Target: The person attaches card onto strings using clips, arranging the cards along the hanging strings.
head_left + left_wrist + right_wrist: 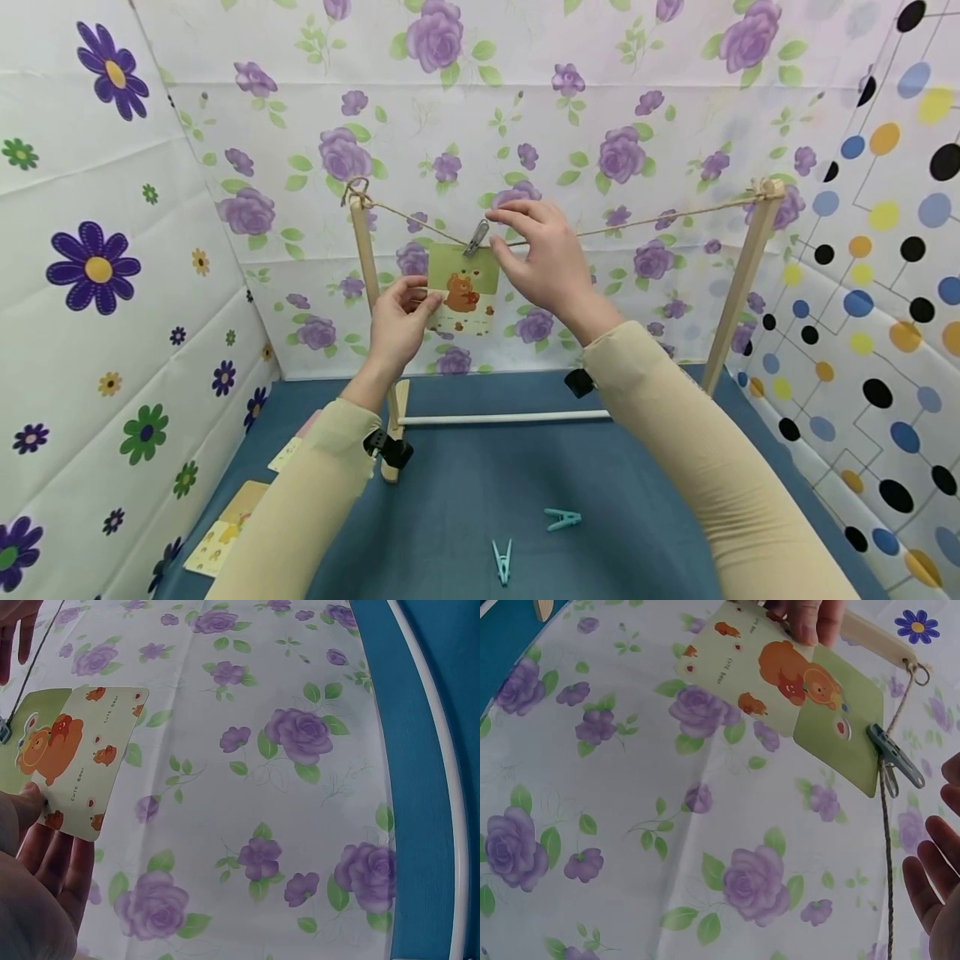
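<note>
A green and cream bear card (471,312) hangs at a sagging twine line (637,223), with a grey clothespin (895,754) clamped over its top edge and the twine. My left hand (401,321) pinches the card's left edge, thumb in front and fingers behind, as the left wrist view also shows. Just right of the clothespin is my right hand (546,254), thumb and fingers spread apart with nothing between them. In the right wrist view a gap shows between those fingers (922,889) and the clothespin.
Wooden posts (738,292) at left and right carry the twine, and a white rod (510,417) runs low between them. Two teal clothespins (502,562) lie on the blue tabletop (442,500). More cards (225,529) lie at the left, partly behind my left sleeve. Patterned sheets surround the table.
</note>
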Motion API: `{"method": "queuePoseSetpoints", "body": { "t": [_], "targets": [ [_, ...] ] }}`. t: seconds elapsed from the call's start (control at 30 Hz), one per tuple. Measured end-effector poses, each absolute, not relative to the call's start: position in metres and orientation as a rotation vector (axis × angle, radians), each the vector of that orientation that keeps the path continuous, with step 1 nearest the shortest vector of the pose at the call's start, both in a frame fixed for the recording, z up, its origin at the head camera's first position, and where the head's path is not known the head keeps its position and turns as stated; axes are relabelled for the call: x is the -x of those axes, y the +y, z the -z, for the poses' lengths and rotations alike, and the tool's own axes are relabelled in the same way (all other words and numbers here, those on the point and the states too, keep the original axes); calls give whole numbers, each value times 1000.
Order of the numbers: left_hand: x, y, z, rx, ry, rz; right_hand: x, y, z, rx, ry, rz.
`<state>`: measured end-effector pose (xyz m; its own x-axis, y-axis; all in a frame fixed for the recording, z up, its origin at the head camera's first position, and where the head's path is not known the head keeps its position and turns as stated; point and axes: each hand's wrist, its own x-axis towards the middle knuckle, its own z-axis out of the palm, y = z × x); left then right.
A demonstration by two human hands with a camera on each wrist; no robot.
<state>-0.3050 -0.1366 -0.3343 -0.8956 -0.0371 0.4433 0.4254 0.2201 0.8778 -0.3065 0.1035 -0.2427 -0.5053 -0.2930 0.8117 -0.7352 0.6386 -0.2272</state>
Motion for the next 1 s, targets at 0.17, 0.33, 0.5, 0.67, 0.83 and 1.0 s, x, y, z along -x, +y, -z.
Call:
{"method": "queuePoseSetpoints", "body": {
  "t": [0.17, 0.33, 0.5, 0.67, 0.83, 1.0],
  "targets": [
    [304, -138, 336, 367, -2109, 1734, 305, 103, 249, -823, -2068, -733],
    [304, -138, 335, 365, -2094, 1732, 302, 105, 258, -860, -2030, -718],
    [304, -140, 336, 367, -2071, 1731, 298, 110, 268, -890, -1986, -714],
    [302, -145, 341, 371, -2076, 1718, 294, 114, 281, -924, -1976, -704],
    [296, -150, 347, 395, -2104, 1689, 288, 121, 298, -967, -1979, -708],
    [287, -158, 359, 439, -2124, 1706, 283, 129, 319, -980, -1984, -728]
  ]
}}
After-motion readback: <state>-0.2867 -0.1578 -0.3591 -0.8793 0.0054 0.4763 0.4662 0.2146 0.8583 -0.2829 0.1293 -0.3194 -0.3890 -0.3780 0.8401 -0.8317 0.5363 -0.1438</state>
